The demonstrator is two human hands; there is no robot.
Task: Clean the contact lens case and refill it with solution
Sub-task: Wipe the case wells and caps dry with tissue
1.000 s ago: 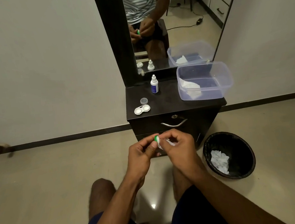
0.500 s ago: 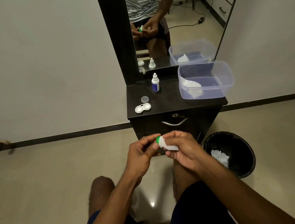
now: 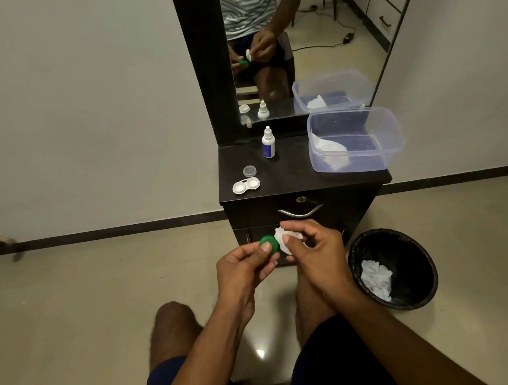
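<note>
My left hand (image 3: 247,269) pinches a round green lens-case cap (image 3: 269,243) between thumb and fingers, in front of the cabinet drawer. My right hand (image 3: 313,250) holds a crumpled white tissue (image 3: 282,236) right beside the cap, touching its edge. The white contact lens case (image 3: 246,185), both wells uncovered, lies on the dark cabinet top (image 3: 294,170) at the front left. A clear cap (image 3: 249,171) sits just behind it. The small solution bottle (image 3: 268,143) stands upright near the mirror.
A clear plastic tub (image 3: 389,137) holding a tissue sits on the cabinet's right side. A black waste bin (image 3: 406,259) with used tissues stands on the floor to the right. A mirror (image 3: 309,34) rises behind the cabinet. My knees are below my hands.
My hands have drawn slightly apart: the tissue has come off the green cap, which now shows its full round face in my left hand. The tissue is bunched in my right fingers.
</note>
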